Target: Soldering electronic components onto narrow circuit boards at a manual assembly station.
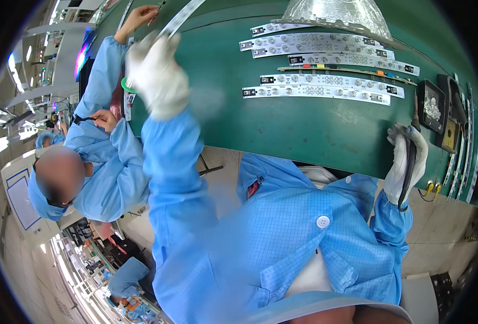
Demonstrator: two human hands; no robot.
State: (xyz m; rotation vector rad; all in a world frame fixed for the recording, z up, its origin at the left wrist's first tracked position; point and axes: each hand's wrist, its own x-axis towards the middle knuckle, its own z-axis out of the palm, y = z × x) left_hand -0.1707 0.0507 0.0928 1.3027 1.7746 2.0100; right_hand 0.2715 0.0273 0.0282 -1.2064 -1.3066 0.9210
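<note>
Gripping lower end of a white strip (184,17) in gloved left hand (158,75) — fingers closed on it, above far left of green counter (282,129). Holding thin tool (416,114) with black cord (409,175) in gloved right hand (398,170), closed around it, near black tray (432,106). Noted between hands, toward far side: more white strips (317,93) — roughly parallel on counter
</note>
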